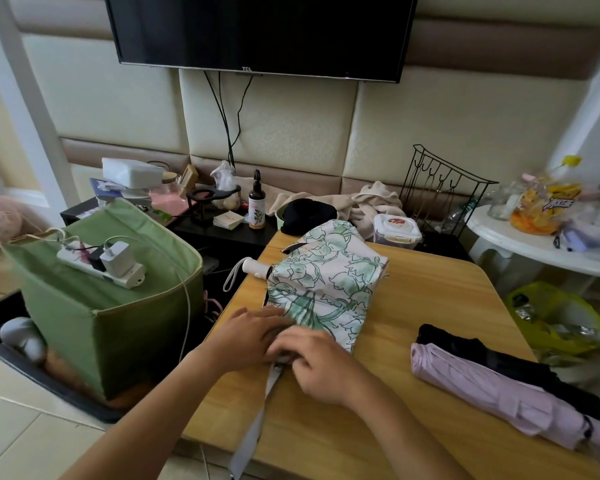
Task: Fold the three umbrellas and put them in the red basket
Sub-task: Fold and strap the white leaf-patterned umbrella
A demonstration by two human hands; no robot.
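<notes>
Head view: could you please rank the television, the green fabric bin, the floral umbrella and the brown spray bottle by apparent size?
1. television
2. green fabric bin
3. floral umbrella, though nearness may inflate both it and the bin
4. brown spray bottle

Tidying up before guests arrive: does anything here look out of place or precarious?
Yes: a white power strip with chargers plugged in sits atop the green fabric box, cords trailing over its edge. No red basket is in view.
</notes>
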